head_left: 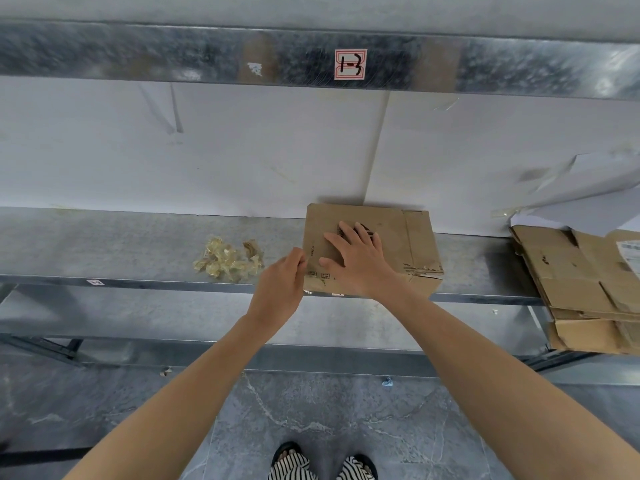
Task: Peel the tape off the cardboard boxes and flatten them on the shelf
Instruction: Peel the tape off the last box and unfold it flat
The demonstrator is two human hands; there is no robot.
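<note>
**On the shelf, mid-span: one taped box, peeling in hand**

Item 1. Cardboard box (412,237), still assembled, lying on the metal shelf (104,251) with its far side against the white backing sheet (242,150) and its near edge at the shelf's lip. Torn, ragged patches show along its right near corner.

Item 2. Right hand (360,261), released and flat, fingers spread on the box's top face. Judged purpose: to pin the box down so that it does not slide or lift while tape is pulled.

Item 3. Left hand (280,285), fingers curled, thumb and forefinger closed together against the box's left edge. It appears to pinch a tape end; the strip itself cannot be made out.

Item 4. Wad of peeled tape (228,259), yellowish and crumpled, lying on the shelf left of the box and near the left hand. Judged a discard heap, kept within reach of the pulling hand.

Item 5. Stack of flattened boxes (581,282), far right on the same shelf and well apart from the working box, overhanging the near lip. Judged finished stock.

Item 6. Label (350,64), red-bordered and hand-marked, on the upper beam above the box.

Status, as judged: tape removal under way on this box; flattening not yet done.
</note>
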